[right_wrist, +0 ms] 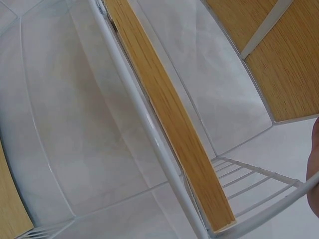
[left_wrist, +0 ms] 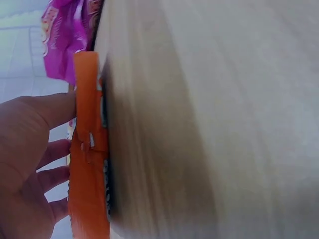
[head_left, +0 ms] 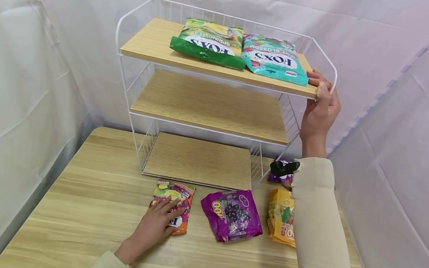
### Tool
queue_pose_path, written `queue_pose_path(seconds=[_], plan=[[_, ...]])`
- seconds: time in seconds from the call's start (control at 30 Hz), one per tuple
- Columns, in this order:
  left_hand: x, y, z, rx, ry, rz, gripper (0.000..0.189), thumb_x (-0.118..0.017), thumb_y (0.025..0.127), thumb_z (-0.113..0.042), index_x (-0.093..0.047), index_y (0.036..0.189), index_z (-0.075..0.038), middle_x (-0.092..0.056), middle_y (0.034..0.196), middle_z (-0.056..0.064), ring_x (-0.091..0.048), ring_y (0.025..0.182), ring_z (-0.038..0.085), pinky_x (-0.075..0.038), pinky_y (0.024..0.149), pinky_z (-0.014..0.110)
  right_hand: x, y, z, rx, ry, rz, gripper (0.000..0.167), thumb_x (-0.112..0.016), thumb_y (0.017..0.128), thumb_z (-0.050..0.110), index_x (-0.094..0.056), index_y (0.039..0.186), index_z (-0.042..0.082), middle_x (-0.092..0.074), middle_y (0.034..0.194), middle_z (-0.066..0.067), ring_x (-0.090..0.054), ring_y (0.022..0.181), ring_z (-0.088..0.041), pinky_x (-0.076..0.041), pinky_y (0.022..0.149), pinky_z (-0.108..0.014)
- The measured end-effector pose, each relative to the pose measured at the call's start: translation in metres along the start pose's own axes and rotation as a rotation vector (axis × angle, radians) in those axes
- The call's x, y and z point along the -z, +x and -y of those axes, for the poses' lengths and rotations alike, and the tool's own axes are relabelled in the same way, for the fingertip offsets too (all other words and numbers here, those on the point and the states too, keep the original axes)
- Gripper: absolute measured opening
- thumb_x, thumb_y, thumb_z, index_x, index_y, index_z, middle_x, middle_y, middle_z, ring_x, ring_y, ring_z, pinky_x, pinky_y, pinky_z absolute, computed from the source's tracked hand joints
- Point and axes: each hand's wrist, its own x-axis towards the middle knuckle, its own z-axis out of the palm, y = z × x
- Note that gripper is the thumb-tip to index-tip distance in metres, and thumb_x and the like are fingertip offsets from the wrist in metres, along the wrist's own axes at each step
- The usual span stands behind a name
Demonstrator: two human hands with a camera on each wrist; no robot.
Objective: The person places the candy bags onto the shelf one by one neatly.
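Observation:
My left hand lies with its fingers spread and fairly straight over a red and orange candy bag on the table. In the left wrist view, that bag's orange end stands out beside the fingers. High on the right, my right hand grips the front corner of the white wire shelf rack, thumb at the board's edge. Its fingertips reach the side of a teal candy bag on the top board. Beside that bag lies a green and yellow candy bag. The right wrist view shows mostly boards and wire.
Right of my left hand, a purple grape candy bag lies on the wooden table. Farther right are a yellow candy bag and a small purple bag, both partly behind the right forearm. White cloth hangs around the table.

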Motion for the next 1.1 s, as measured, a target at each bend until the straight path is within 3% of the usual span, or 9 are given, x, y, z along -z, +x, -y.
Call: queue_pose_path(seconds=[0.17, 0.33, 0.47, 0.63, 0.73, 0.87, 1.1], plan=[[0.002, 0.001, 0.003, 0.043, -0.055, -0.04, 0.053, -0.077, 0.077, -0.031, -0.063, 0.125, -0.013, -0.053, 0.135, 0.012, -0.043, 0.128, 0.038, -0.032, 0.104, 0.056, 0.0, 0.0, 0.0, -0.002, 0.003, 0.0, 0.026, -0.044, 0.092, 0.009, -0.067, 0.093, -0.004, -0.058, 0.118, -0.022, -0.046, 0.127, -0.029, -0.039, 0.104, -0.035], [0.008, 0.003, 0.005, 0.114, -0.039, -0.136, 0.051, -0.08, 0.075, -0.03, -0.066, 0.119, -0.007, -0.059, 0.126, 0.015, -0.05, 0.119, 0.038, -0.042, 0.094, 0.057, 0.0, 0.0, 0.0, -0.002, 0.008, 0.002, 0.026, -0.044, 0.092, 0.009, -0.067, 0.093, -0.004, -0.059, 0.117, -0.022, -0.046, 0.127, -0.029, -0.039, 0.104, -0.035], [0.011, 0.005, 0.008, 0.264, -0.021, -0.206, 0.053, -0.081, 0.074, -0.032, -0.067, 0.115, -0.002, -0.06, 0.121, 0.018, -0.054, 0.112, 0.037, -0.049, 0.085, 0.053, 0.001, -0.001, -0.001, -0.004, 0.009, 0.002, 0.026, -0.044, 0.092, 0.009, -0.067, 0.093, -0.004, -0.059, 0.117, -0.022, -0.046, 0.127, -0.029, -0.039, 0.104, -0.035], [0.011, 0.009, 0.008, 0.487, -0.153, -0.281, 0.054, -0.081, 0.075, -0.029, -0.065, 0.114, 0.004, -0.058, 0.119, 0.022, -0.056, 0.107, 0.039, -0.051, 0.08, 0.051, 0.0, 0.0, 0.0, -0.001, 0.008, 0.0, 0.026, -0.044, 0.092, 0.009, -0.067, 0.093, -0.004, -0.058, 0.117, -0.022, -0.046, 0.126, -0.029, -0.039, 0.104, -0.035], [0.009, 0.013, 0.006, 0.576, -0.205, -0.281, 0.059, -0.081, 0.075, -0.03, -0.062, 0.118, 0.006, -0.056, 0.12, 0.025, -0.055, 0.107, 0.041, -0.051, 0.078, 0.053, 0.0, 0.0, 0.001, 0.001, 0.023, -0.002, 0.026, -0.045, 0.092, 0.009, -0.067, 0.092, -0.005, -0.058, 0.117, -0.023, -0.046, 0.126, -0.03, -0.039, 0.103, -0.036], [0.006, 0.017, 0.004, 0.657, -0.202, -0.238, 0.068, -0.08, 0.075, -0.031, -0.055, 0.125, 0.009, -0.054, 0.122, 0.028, -0.052, 0.107, 0.043, -0.05, 0.078, 0.055, -0.001, -0.001, 0.001, 0.001, 0.035, -0.003, 0.026, -0.045, 0.091, 0.009, -0.067, 0.091, -0.006, -0.059, 0.115, -0.023, -0.046, 0.126, -0.03, -0.04, 0.103, -0.036], [0.003, 0.023, 0.0, 0.687, -0.124, -0.189, 0.08, -0.082, 0.072, -0.039, -0.051, 0.121, 0.017, -0.051, 0.11, 0.034, -0.051, 0.094, 0.046, -0.048, 0.071, 0.054, -0.001, 0.0, 0.001, 0.003, 0.035, -0.001, 0.026, -0.046, 0.091, 0.009, -0.067, 0.091, -0.005, -0.06, 0.115, -0.022, -0.047, 0.126, -0.029, -0.038, 0.104, -0.036]])
